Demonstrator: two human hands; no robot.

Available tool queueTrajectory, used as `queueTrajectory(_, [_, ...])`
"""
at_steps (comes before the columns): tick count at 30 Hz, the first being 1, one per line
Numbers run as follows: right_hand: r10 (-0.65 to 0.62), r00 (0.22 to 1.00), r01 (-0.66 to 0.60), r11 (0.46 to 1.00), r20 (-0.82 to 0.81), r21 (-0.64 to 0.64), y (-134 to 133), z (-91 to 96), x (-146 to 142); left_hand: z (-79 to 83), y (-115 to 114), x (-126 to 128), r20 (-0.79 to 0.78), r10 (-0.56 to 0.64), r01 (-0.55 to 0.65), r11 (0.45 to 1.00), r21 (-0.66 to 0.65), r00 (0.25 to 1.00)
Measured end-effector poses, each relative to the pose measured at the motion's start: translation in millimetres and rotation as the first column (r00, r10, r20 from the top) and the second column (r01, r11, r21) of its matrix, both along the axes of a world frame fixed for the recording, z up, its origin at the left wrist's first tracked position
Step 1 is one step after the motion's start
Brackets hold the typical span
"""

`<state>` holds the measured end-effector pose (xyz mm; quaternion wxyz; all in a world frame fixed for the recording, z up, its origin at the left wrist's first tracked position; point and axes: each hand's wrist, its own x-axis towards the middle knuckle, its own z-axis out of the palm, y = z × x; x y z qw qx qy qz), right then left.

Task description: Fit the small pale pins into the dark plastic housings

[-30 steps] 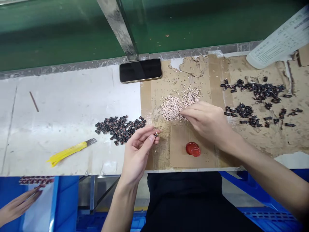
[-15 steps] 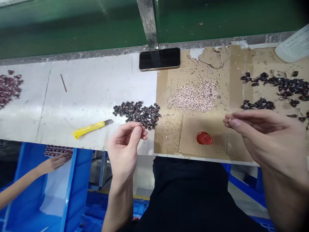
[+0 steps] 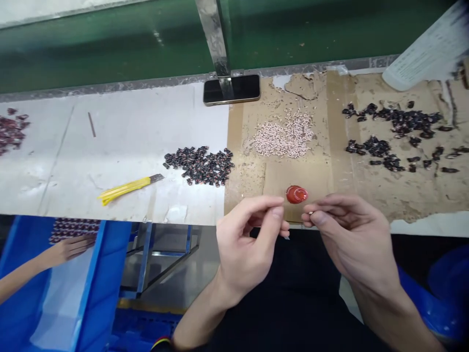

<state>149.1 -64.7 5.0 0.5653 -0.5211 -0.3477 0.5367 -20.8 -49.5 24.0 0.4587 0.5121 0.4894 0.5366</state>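
My left hand (image 3: pixel 249 239) and my right hand (image 3: pixel 346 232) hover close together over the table's front edge, fingertips pinched. A tiny pale piece (image 3: pixel 310 213) shows between my right thumb and forefinger. Whatever my left fingertips may hold is hidden. Just above both hands sits a glossy red round blob (image 3: pixel 296 194) on a cardboard patch (image 3: pixel 278 195). Farther back lies a heap of small pale pink pieces (image 3: pixel 282 139). A pile of small black-and-copper parts (image 3: pixel 200 166) lies to the left, and looser dark parts (image 3: pixel 392 120) are scattered to the right.
A yellow utility knife (image 3: pixel 124 188) lies on the white tabletop (image 3: pixel 73 166), and a phone (image 3: pixel 231 89) lies at the back edge. A co-worker's hand (image 3: pixel 68 249) reaches into a blue crate (image 3: pixel 110 264) at lower left. A metal post (image 3: pixel 214 36) stands behind.
My right hand has moved left from the far right, toward my left hand. My left hand has shifted right and closer to me. Both now meet near the red blob.
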Motion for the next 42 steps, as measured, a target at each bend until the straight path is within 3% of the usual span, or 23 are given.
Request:
queueTrajectory(4, [0.036, 0.999, -0.036, 0.999, -0.019, -0.034, 0, 4.1, 4, -2.5, 7, 7, -0.241, -0.061, 0.144, 0.927, 0.346, 0.969])
queueTrajectory(9, [-0.035, 0.995, 0.035, 0.999, 0.098, -0.003, -1, 7.2, 4, -10.3, 16, 7, -0.475, 0.007, 0.249, 0.844, 0.475, 0.88])
queueTrajectory(12, [-0.075, 0.98, 0.075, 0.997, 0.184, 0.009, -2, 8.4, 0, -15.9, 19, 9, -0.54, 0.036, 0.276, 0.83, 0.485, 0.841])
queueTrajectory(16, [-0.054, 0.977, 0.05, 0.998, 0.207, 0.025, 0, 8.7, -4, -19.8, 20, 14, -0.483, -0.03, 0.253, 0.878, 0.405, 0.875])
queueTrajectory(21, [-0.011, 0.94, -0.034, 0.992, 0.342, 0.124, 6, 7.0, -1, -17.0, 18, 15, -0.276, -0.171, 0.227, 0.956, 0.184, 0.946])
queueTrajectory(28, [0.137, 0.859, -0.291, 0.923, 0.493, 0.25, 10, 8.7, 17, -9.3, 17, 9, -0.059, -0.336, 0.333, 0.941, -0.052, 0.94])
queueTrajectory(31, [0.161, 0.847, -0.314, 0.921, 0.506, 0.232, 9, 8.9, 22, -10.4, 17, 8, 0.011, -0.309, 0.308, 0.944, -0.115, 0.951])
queueTrajectory(33, [0.127, 0.835, -0.282, 0.934, 0.535, 0.218, 10, 6.5, 25, -14.0, 18, 7, -0.018, -0.219, 0.215, 0.969, -0.125, 0.976])
queueTrajectory(35, [0.056, 0.771, -0.248, 0.944, 0.634, 0.218, 13, 2.5, 29, -18.8, 18, 4, -0.069, -0.107, 0.098, 0.987, -0.126, 0.992])
queueTrajectory(37, [-0.017, 0.624, -0.26, 0.938, 0.782, 0.228, 17, -2.1, 32, -23.1, 19, 0, -0.088, -0.03, 0.019, 0.991, -0.129, 0.996])
queueTrajectory(40, [-0.089, 0.393, -0.325, 0.918, 0.915, 0.229, 22, -7.9, 33, -26.0, 19, -5, -0.075, -0.011, 0.001, 0.993, -0.121, 0.997])
queueTrajectory(42, [-0.101, 0.338, -0.349, 0.91, 0.936, 0.225, 25, -10.4, 33, -25.8, 20, -7, -0.074, -0.042, 0.034, 0.994, -0.108, 0.996])
